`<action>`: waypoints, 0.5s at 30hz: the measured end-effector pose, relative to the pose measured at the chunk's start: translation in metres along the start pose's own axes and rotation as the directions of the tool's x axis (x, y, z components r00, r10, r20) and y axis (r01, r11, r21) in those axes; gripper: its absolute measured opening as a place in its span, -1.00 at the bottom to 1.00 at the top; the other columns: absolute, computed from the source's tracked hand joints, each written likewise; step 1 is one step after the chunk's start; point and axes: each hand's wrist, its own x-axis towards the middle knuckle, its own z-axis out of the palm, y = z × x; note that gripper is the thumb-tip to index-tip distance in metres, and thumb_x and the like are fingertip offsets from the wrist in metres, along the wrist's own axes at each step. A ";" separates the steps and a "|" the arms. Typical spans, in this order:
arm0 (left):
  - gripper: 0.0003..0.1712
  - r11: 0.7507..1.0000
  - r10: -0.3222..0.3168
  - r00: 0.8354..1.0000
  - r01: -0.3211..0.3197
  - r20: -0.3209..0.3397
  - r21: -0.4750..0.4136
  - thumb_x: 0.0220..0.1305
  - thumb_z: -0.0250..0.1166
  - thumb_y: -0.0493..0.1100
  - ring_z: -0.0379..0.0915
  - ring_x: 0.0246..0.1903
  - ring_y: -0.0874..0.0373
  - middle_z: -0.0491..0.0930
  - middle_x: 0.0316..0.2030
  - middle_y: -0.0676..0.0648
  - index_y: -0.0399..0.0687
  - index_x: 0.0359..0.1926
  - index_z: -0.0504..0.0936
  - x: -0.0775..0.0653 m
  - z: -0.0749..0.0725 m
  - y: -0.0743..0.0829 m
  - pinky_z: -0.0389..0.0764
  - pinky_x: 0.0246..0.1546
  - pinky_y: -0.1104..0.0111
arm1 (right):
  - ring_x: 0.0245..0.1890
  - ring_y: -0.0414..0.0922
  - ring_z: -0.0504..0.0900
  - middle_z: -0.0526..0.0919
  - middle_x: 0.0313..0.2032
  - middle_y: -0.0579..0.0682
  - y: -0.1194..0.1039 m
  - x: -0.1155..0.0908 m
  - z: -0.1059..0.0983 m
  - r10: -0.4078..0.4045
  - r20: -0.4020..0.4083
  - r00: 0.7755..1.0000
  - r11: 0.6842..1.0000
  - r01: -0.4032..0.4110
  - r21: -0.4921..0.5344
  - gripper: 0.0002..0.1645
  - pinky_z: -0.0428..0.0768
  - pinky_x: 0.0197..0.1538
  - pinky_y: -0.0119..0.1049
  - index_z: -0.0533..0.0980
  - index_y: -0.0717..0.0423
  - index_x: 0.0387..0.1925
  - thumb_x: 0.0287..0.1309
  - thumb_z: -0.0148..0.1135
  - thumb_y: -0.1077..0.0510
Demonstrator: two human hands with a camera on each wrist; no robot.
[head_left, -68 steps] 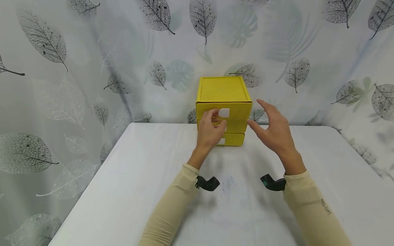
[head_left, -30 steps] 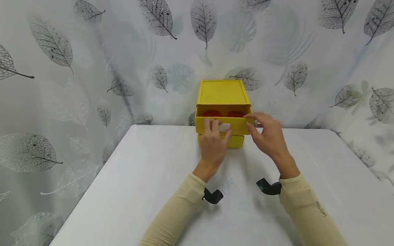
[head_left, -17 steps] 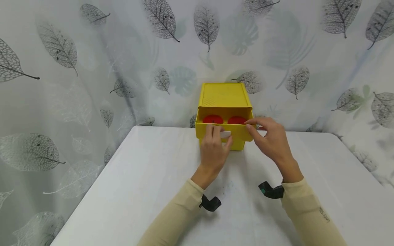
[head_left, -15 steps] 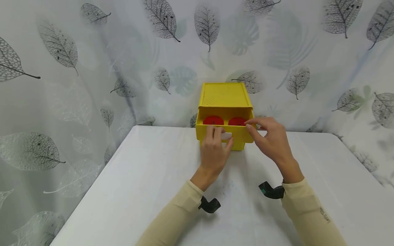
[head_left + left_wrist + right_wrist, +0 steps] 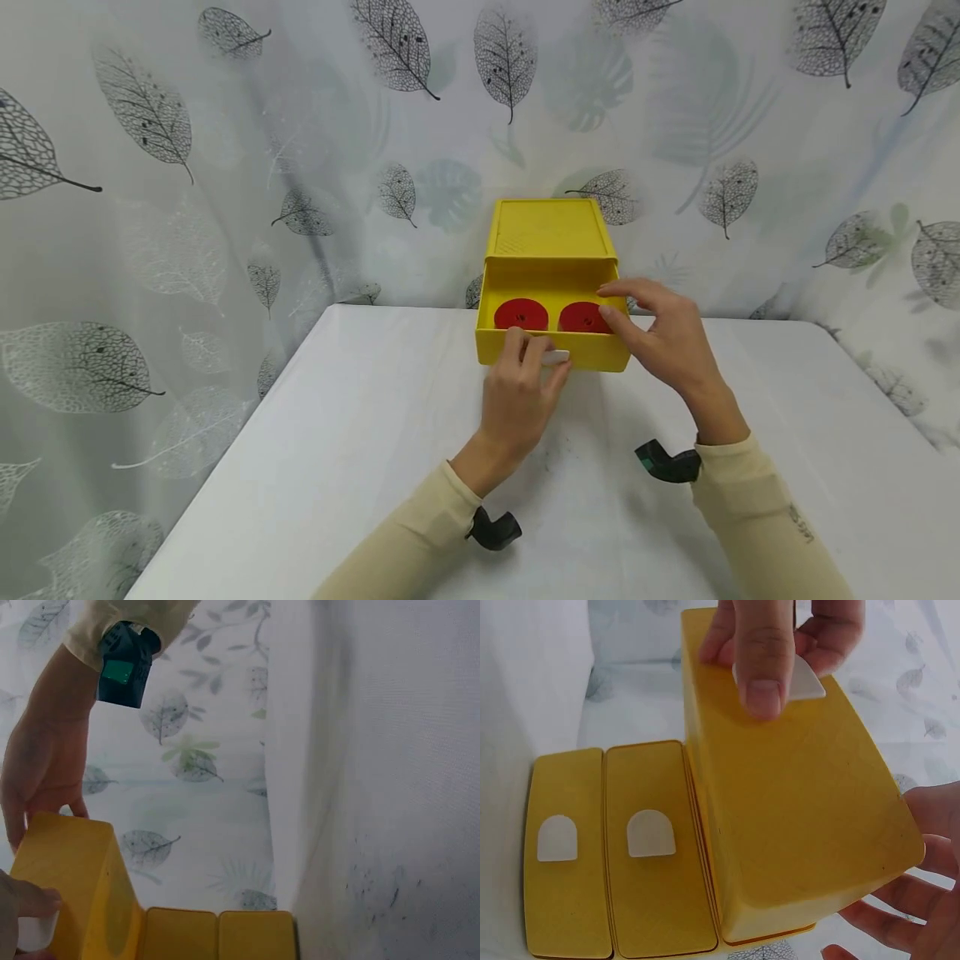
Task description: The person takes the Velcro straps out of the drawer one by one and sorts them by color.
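Note:
The yellow top drawer (image 5: 592, 355) of a small yellow cabinet (image 5: 551, 229) is pulled well out. Two red round discs (image 5: 521, 314) lie side by side in it. My left hand (image 5: 516, 404) pinches the white tab (image 5: 556, 357) on its front; in the right wrist view the thumb (image 5: 763, 675) lies over this tab. At the drawer's right side is my right hand (image 5: 667, 342), thumb and forefinger apart, overlapping the right disc in the head view. The right wrist view shows its fingers (image 5: 911, 892) spread beside the drawer's corner.
Two closed yellow drawers (image 5: 651, 915) with white tabs sit below the pulled one. The cabinet stands on a white table (image 5: 360, 433) at its back edge, against a leaf-print curtain (image 5: 315, 125). A black camera mount (image 5: 667, 462) juts from each wrist.
The top drawer has gone from closed to far out, drawn toward me by my left hand at the tab. The red discs have come into view. My right hand has moved in to the drawer's right side.

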 end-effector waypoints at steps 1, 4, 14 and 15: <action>-0.57 1.000 0.002 1.000 -0.002 0.001 -0.006 0.20 0.59 -0.13 0.60 -0.15 0.08 0.48 -0.12 -0.13 -0.20 -0.05 0.59 -0.001 -0.001 0.000 0.57 0.05 0.45 | 0.16 0.19 0.58 0.71 0.07 0.18 0.000 0.000 0.000 0.008 0.006 1.000 1.000 -0.008 0.004 -0.70 0.52 0.15 0.33 0.68 0.23 0.05 0.36 0.38 0.17; -0.57 1.000 0.012 1.000 -0.012 0.002 -0.017 0.18 0.60 -0.15 0.61 -0.14 0.06 0.49 -0.13 -0.14 -0.21 -0.07 0.58 -0.005 -0.005 0.001 0.58 0.05 0.42 | 0.17 0.20 0.58 0.70 0.09 0.19 -0.001 0.000 -0.002 0.029 0.029 0.999 1.000 -0.030 0.007 -0.67 0.50 0.16 0.35 0.68 0.22 0.07 0.34 0.40 0.17; -0.59 0.997 0.070 0.997 -0.070 0.029 -0.020 0.17 0.59 -0.21 0.65 -0.19 0.09 0.49 -0.14 -0.14 -0.25 -0.06 0.61 -0.015 -0.014 0.002 0.59 0.00 0.47 | 0.19 0.22 0.55 0.66 0.14 0.22 -0.002 0.000 0.000 0.069 0.084 0.994 0.998 -0.068 -0.012 -0.60 0.51 0.16 0.34 0.67 0.20 0.13 0.29 0.44 0.18; -0.59 0.997 0.077 0.996 -0.077 0.037 -0.017 0.18 0.59 -0.21 0.65 -0.21 0.10 0.49 -0.15 -0.14 -0.25 -0.05 0.61 -0.015 -0.015 0.002 0.59 -0.01 0.48 | 0.19 0.22 0.55 0.66 0.15 0.22 -0.002 0.000 0.000 0.074 0.088 0.993 0.997 -0.073 -0.014 -0.60 0.51 0.16 0.34 0.66 0.19 0.13 0.30 0.44 0.18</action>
